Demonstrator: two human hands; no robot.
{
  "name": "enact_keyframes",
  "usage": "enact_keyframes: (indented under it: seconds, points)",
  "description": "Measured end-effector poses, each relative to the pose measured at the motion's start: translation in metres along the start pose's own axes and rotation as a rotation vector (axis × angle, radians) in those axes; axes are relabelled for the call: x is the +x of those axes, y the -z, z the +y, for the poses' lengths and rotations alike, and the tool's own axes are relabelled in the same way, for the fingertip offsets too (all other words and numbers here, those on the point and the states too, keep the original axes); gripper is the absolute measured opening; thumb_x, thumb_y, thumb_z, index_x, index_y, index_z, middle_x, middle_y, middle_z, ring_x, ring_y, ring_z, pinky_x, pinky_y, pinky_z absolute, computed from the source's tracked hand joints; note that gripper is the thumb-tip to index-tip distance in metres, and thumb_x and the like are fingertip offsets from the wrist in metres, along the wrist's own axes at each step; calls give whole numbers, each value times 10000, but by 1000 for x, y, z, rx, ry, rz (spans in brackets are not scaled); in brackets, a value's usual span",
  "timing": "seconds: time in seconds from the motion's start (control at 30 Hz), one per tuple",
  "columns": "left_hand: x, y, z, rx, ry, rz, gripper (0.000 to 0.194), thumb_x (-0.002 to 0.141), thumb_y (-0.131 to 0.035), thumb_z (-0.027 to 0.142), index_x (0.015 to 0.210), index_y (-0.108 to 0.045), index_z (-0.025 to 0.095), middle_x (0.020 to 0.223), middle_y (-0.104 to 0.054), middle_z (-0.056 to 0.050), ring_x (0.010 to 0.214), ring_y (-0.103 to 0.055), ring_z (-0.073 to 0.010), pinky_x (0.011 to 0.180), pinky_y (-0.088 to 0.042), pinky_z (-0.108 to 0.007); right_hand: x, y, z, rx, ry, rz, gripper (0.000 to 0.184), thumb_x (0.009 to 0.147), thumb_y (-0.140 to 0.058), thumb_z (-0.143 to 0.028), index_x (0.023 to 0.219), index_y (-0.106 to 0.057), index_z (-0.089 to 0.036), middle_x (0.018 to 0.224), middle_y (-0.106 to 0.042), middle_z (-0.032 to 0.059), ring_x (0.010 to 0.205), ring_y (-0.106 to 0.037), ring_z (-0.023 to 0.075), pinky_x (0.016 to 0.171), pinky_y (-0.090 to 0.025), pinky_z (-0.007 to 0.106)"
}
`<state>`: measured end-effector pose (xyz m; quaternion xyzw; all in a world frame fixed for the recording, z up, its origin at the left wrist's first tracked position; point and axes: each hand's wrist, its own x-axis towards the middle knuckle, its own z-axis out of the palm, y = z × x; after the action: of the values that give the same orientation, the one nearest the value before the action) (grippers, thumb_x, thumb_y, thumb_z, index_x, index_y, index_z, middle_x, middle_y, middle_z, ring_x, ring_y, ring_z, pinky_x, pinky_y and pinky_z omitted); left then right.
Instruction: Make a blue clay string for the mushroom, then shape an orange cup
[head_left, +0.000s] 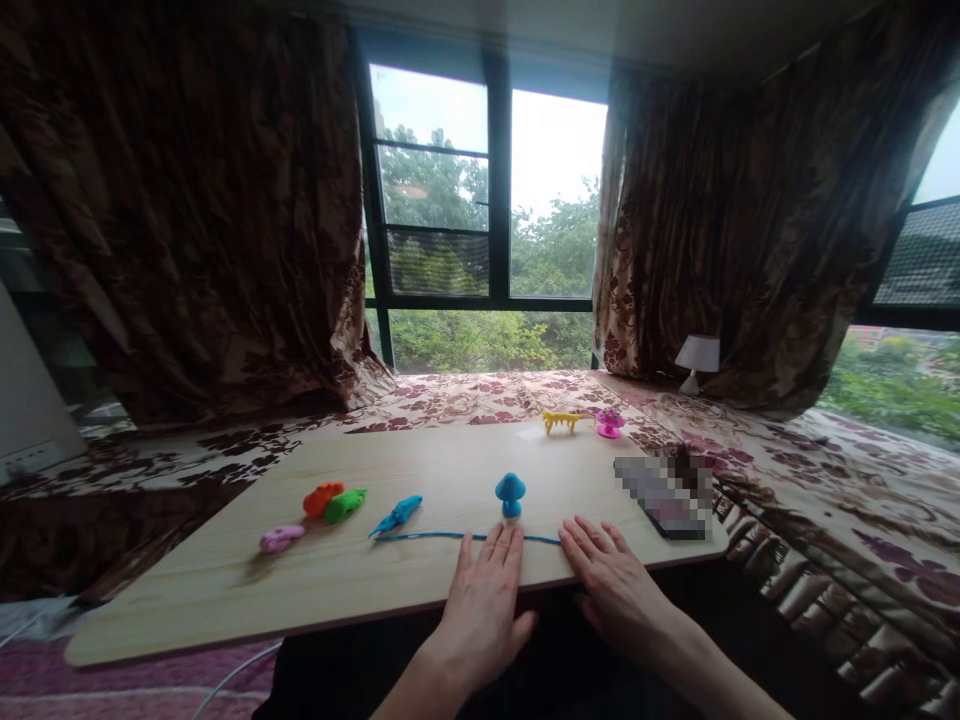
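A thin blue clay strand (435, 535) lies across the pale wooden board (202, 540), both flat hands on it, the left hand's (484, 595) fingers slightly parted, the right hand's (611, 580) fanned; just beyond stands a blue clay mushroom (511, 492) (glossy-capped).

Tabletop (405, 460) seen in pale wood grain. Mushroom figure (511, 492) and strand (442, 535) coloured blue; clay lumps seen in orange (322, 499), green (346, 505), pink (281, 539). Four-legged figure (560, 422) coloured yellow. Curtains (217, 200) patterned brown-beige floral. Lampshade (698, 353) seen white.
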<state>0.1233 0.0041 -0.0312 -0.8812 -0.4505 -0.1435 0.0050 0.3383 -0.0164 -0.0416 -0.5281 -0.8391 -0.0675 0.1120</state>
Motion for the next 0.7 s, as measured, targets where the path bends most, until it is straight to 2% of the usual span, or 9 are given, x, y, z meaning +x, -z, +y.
enact_keyframes:
  seconds: [0.07, 0.13, 0.23, 0.33, 0.43, 0.5, 0.6, 0.7]
  points:
    - [-9, 8, -17, 28, 8, 28, 768, 735, -492, 440, 1390, -163, 213, 1454, -230, -60, 1329, -192, -232, 1080, -75, -486, 2, 5, 10, 9, -21, -9, 796, 609, -456, -100, 1378, -256, -130, 1420, -295, 91, 1302, -221, 256, 1049, -146, 436]
    - [-20, 15, -40, 70, 36, 88, 620, 803, -406, 434, 1370, -228, 254, 1439, -278, -41, 1316, -230, -214, 1076, -104, -470, 1, 12, 19, 32, -47, 0, 727, 633, -436, -80, 1349, -322, -130, 1385, -360, 93, 1271, -286, 237, 1032, -194, 398]
    - [-30, 25, -74, 174, 171, 197, 429, 851, -338, 338, 1254, -440, 229, 1364, -411, -68, 1267, -319, -225, 1044, -160, -477, 4, 23, 23, 91, -81, 52, 485, 754, -404, -116, 1230, -485, -165, 1235, -514, 88, 1141, -434, 209, 955, -297, 328]
    - [-28, 31, -97, 246, 228, 241, 375, 842, -361, 281, 1167, -527, 194, 1266, -510, -91, 1164, -433, -239, 1001, -229, -456, 16, 28, 19, 128, -101, 81, 283, 829, -416, -221, 1042, -602, -216, 980, -608, 51, 943, -530, 181, 827, -366, 272]
    - [-24, 37, -106, 282, 241, 247, 304, 827, -388, 256, 1029, -609, 197, 1045, -623, -76, 1022, -513, -239, 957, -261, -451, 30, 26, 15, 102, -128, 97, 201, 831, -446, -263, 837, -641, -216, 842, -600, 32, 826, -541, 167, 738, -372, 248]
    - [-22, 42, -107, 291, 238, 238, 270, 828, -383, 243, 894, -643, 215, 913, -638, -56, 949, -531, -229, 941, -264, -449, 36, 23, 15, 85, -133, 108, 201, 831, -446, -249, 762, -628, -200, 813, -592, 33, 795, -539, 164, 709, -363, 245]
    - [-21, 47, -108, 290, 236, 220, 266, 824, -379, 221, 757, -636, 222, 831, -626, -42, 895, -535, -210, 940, -255, -437, 38, 21, 17, 72, -123, 111, 187, 827, -440, -213, 749, -608, -186, 815, -591, 39, 780, -536, 164, 689, -352, 247]
    - [-22, 51, -109, 286, 229, 209, 238, 805, -399, 201, 724, -621, 221, 804, -621, -32, 877, -537, -199, 952, -239, -429, 36, 23, 17, 67, -104, 103, 166, 818, -438, -164, 807, -602, -185, 829, -598, 36, 788, -539, 162, 696, -347, 243]
